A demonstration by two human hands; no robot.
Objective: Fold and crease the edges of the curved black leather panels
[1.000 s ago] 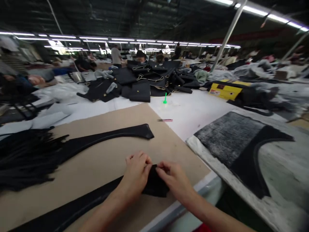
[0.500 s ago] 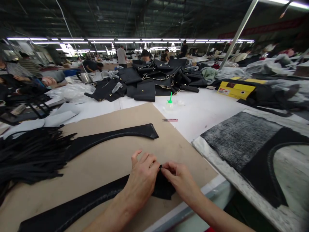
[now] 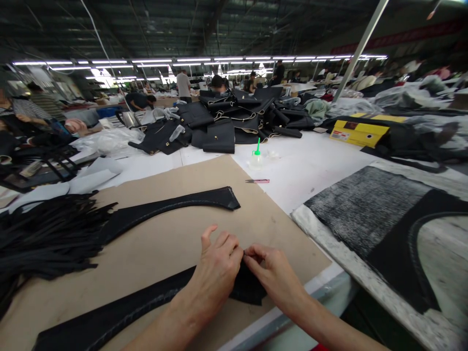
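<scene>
A long curved black leather-like piece [image 3: 146, 303] with a stitched edge lies on the brown board [image 3: 281, 229] in front of me. Near its right end, my left hand [image 3: 219, 261] presses down, fingers closed on the upper edge and thumb sticking out. My right hand [image 3: 268, 268] pinches the same edge between thumb and fingertips, close beside the left fingers. The pinched spot itself is mostly covered by my fingers. Farther back on the board rests a second curved black piece [image 3: 175, 207], untouched.
A bundle of black strips [image 3: 47, 234] lies at left. Pink-handled snips [image 3: 258, 181] and a green-tipped bottle [image 3: 257, 158] stand beyond the board. Black bag pieces [image 3: 219, 136] are heaped behind. At right are a yellow box [image 3: 358, 134] and a glue-marked black panel [image 3: 369, 209].
Both hands keep hold of the black piece at nearly the same place. The piece has shifted very slightly to the right.
</scene>
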